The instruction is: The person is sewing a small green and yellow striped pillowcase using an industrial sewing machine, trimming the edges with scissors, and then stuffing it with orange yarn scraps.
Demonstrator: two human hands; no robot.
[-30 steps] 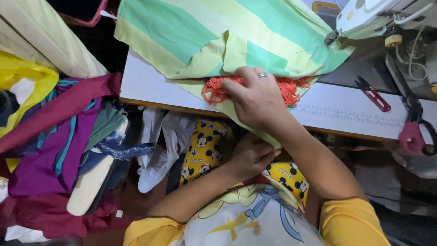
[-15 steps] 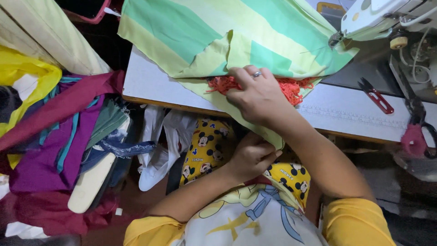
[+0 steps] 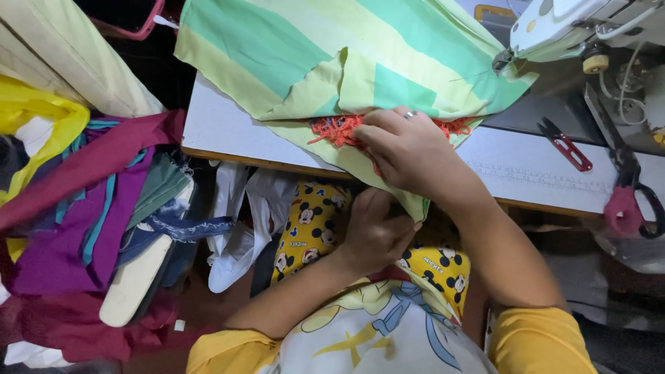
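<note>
Overhead, one white sewing table (image 3: 228, 131) with a wood-trimmed front edge runs across the middle of the view, its bare surface showing at the left end and again on the right of the cloth. One green-and-yellow striped cloth (image 3: 360, 62) covers most of the table top; its lower fold hangs over the front edge toward the lap, and its right side reaches the needle area of one white sewing machine (image 3: 575, 24) at the upper right. One heap of fabric scraps (image 3: 76, 208) — maroon, purple, yellow, teal — fills the space left of the table, close against its corner, leaving little free room on that side. One lap in yellow printed trousers (image 3: 305, 228) sits just below the table edge. One right hand (image 3: 409, 149), with a ring on one finger, lies palm down on the striped cloth at the front edge, fingers bent and pressed together over one strip of orange lace trim (image 3: 339, 129), which shows on both sides of the hand. One left hand (image 3: 374, 232) is below the table edge at the lap, fingers curled on the hanging fold of cloth; whether it truly pinches it I cannot tell. One pair of scissors with pink handles (image 3: 630, 201) rests at the far right edge, and one small red thread snipper (image 3: 566, 144) lies on open table beside it — both well apart from the hands.
</note>
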